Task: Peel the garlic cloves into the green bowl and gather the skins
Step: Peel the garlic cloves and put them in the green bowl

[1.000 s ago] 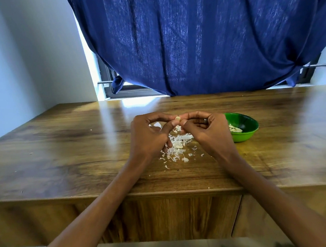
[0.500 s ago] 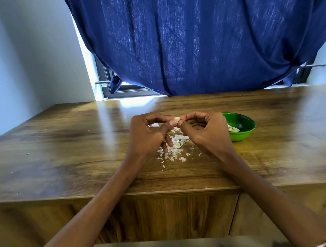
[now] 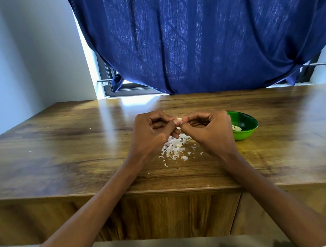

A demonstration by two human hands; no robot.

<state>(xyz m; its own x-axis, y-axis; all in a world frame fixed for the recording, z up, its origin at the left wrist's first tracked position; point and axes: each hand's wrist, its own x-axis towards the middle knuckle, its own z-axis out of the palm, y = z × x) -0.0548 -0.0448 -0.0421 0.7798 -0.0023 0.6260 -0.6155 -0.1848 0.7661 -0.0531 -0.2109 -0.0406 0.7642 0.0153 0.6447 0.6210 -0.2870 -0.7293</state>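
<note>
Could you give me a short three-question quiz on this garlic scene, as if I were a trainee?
1. True or false: the green bowl is empty.
2. What do the left hand and right hand pinch between them?
3. The garlic skins lie: A) in the bowl B) on the table under the hands C) on the floor.

Key: 1 false, peeled pieces lie inside; 2 a garlic clove; 3 B.

A glossy wooden table (image 3: 66,151) fills the foreground. At twelve o'clock a dark blue curtain (image 3: 200,37) covers a window (image 3: 127,87), daylight glinting beneath. A pale wall (image 3: 24,56) stands at ten o'clock.
</note>
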